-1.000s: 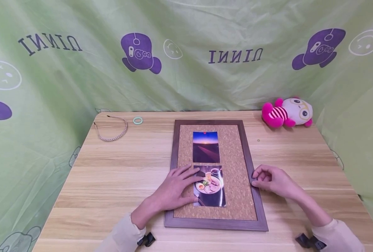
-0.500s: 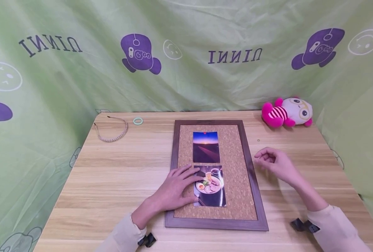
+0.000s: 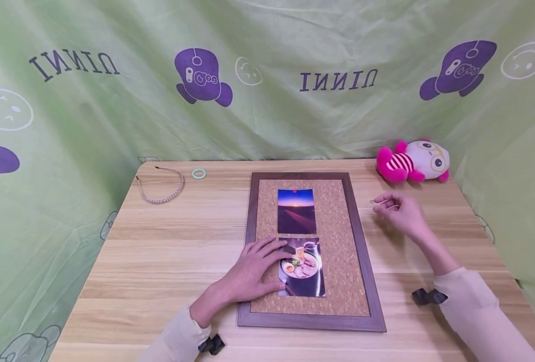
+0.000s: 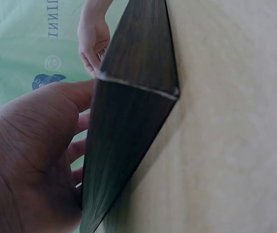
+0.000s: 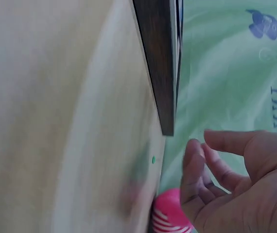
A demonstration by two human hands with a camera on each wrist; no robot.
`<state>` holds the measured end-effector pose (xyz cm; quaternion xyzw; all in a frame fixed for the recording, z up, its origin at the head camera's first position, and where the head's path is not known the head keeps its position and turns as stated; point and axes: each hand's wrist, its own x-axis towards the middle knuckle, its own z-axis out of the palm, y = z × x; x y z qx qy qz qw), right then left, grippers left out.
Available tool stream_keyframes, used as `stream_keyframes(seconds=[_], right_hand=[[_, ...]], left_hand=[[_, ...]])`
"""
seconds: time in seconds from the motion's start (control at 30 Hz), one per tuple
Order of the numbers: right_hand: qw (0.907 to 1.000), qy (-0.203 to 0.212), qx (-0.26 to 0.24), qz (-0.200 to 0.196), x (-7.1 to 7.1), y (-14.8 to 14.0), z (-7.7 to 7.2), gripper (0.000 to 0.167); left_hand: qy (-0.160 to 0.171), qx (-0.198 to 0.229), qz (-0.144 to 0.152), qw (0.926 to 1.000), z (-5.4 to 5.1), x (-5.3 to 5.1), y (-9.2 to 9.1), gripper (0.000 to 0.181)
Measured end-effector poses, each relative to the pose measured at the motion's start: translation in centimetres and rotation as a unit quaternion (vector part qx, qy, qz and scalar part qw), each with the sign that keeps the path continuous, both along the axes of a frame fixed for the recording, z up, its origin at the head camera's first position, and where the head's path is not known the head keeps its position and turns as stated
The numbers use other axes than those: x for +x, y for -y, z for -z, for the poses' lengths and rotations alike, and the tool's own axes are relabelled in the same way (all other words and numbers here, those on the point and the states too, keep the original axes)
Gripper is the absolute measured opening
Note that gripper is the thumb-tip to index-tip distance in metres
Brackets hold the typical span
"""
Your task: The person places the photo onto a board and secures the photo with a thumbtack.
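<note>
In the head view my left hand [image 3: 253, 271] rests on the left side of a cork board [image 3: 339, 251], fingers spread. Its fingertips touch the left edge of a ramen photo [image 3: 301, 269]. Above lies a sunset photo [image 3: 296, 213] with a red pushpin [image 3: 295, 191] at its top. My right hand [image 3: 400, 215] hovers right of the board with loosely bent fingers. The right wrist view shows a gap between thumb and fingers, nothing held. Just left of its fingertips lies a tiny ring-like thing [image 3: 371, 201], which looks green [image 5: 153, 159] in the right wrist view.
A pink and white plush toy [image 3: 412, 162] lies at the table's back right. A beaded headband [image 3: 162, 193] and a mint-green ring [image 3: 198, 174] lie at the back left. The board's dark frame [image 4: 124, 131] stands raised above the table. A green curtain [image 3: 267, 120] encloses the table.
My right hand has left the board's right edge and moved away from me, to beside the tiny ring-like thing. The left hand and both photos have stayed put.
</note>
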<state>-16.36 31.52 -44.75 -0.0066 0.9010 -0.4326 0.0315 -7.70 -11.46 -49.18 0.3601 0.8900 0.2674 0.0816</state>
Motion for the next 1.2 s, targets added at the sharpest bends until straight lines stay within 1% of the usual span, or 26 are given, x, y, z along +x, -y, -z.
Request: stream_keyframes(seconds=[0.13,0.23,0.5,0.7,0.9,1.03,1.2], right_hand=[[0.9997,0.019,0.011,-0.008,-1.0,-0.6,0.1,0.036],[0.9994,0.027,0.022,-0.005,-1.6,-0.8,0.4,0.037],[0.9986,0.023,0.047,0.009,-3.0,-0.9,1.5,0.032],[0.9982,0.010,0.059,0.004,-3.5,-1.2,2.4,0.029],[0.9984,0.005,0.056,0.004,-3.8,-1.5,3.0,0.028],[0.9981,0.005,0.061,0.008,-3.9,-1.6,3.1,0.027],[0.9975,-0.001,0.069,0.010,-3.9,-1.5,3.1,0.024]], left_hand=[[0.004,0.001,0.002,1.0000,0.0,-0.1,0.0,0.071],[0.004,0.004,0.004,1.0000,0.0,-0.1,0.0,0.071],[0.006,0.003,0.003,1.0000,0.1,-0.1,0.1,0.071],[0.009,0.003,0.009,0.9999,0.1,-0.1,0.2,0.071],[0.010,-0.002,0.011,0.9999,0.1,-0.1,0.2,0.071],[0.006,-0.007,0.013,0.9999,0.1,-0.1,0.1,0.071],[0.009,-0.007,0.011,0.9999,0.1,-0.2,0.1,0.070]])
